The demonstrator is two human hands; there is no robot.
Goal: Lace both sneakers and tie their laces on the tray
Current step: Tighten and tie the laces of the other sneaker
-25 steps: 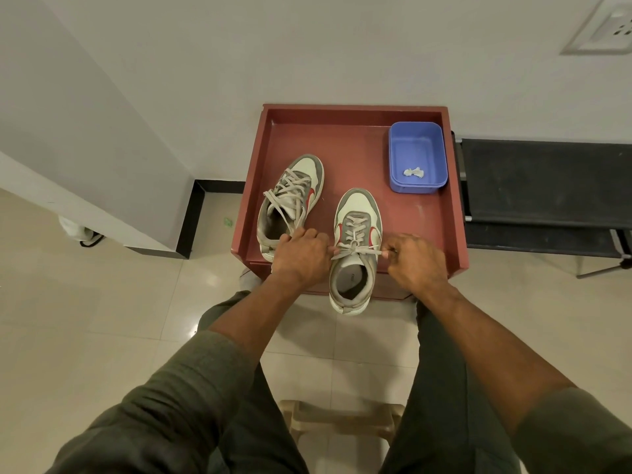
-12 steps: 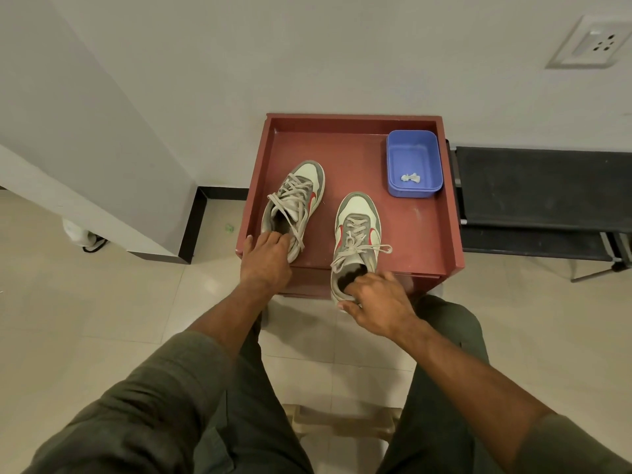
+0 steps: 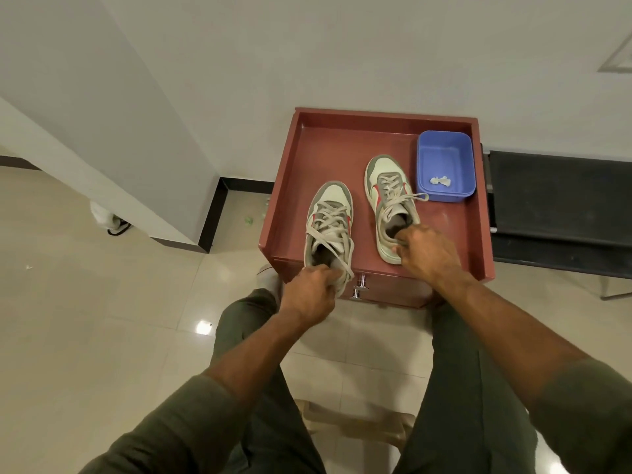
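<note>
Two grey-and-cream sneakers with red accents stand toes-away on the red-brown tray (image 3: 290, 186). The left sneaker (image 3: 330, 227) has loose laces trailing over its opening, and its heel hangs over the tray's front edge. My left hand (image 3: 313, 292) grips that heel. The right sneaker (image 3: 390, 203) carries a tied bow with loops spread to the right. My right hand (image 3: 425, 251) grips its heel, fingers curled into the opening.
A blue plastic tub (image 3: 444, 165) holding a small white scrap sits in the tray's back right corner. The tray tops a small cabinet with a metal drawer knob (image 3: 359, 285). A dark bench (image 3: 561, 206) stands to the right, a wall corner to the left.
Both hands let go of the right sneaker's laces and moved to the heels. The left sneaker has been pulled toward me, the right one pushed farther back on the tray.
</note>
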